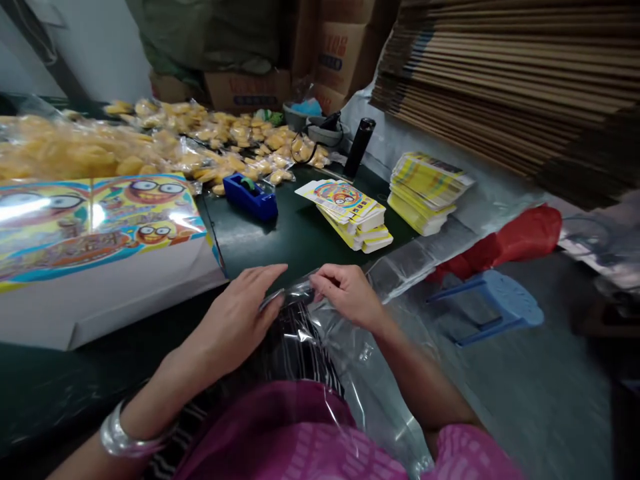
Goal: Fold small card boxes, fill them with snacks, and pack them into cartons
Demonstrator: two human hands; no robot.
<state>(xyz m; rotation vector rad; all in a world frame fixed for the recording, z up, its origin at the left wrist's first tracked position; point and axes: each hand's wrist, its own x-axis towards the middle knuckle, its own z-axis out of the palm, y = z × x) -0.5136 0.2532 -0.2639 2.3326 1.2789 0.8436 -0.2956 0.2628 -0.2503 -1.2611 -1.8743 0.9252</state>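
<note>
A large clear plastic sheet or bag (357, 373) drapes over my lap, its upper edge at the table's front. My right hand (347, 293) pinches that edge between thumb and fingers. Facing it, my left hand (240, 317) has its fingers stretched out and the thumb apart, with the thumb by the plastic's edge; whether it touches is unclear. Beyond the hands lies a stack of printed yellow cards (350, 207), slightly fanned. A second card stack (425, 190) stands to its right. A blue tape dispenser (250, 197) sits ahead of my left hand.
On the left stands a printed display box (145, 280). Many bagged yellow pieces (90, 150) cover the table behind it. A black cylinder (359, 148) stands near bowls (325, 132). Flattened cardboard (510, 87) is piled at right, above a blue stool (510, 300) and red bag (525, 233).
</note>
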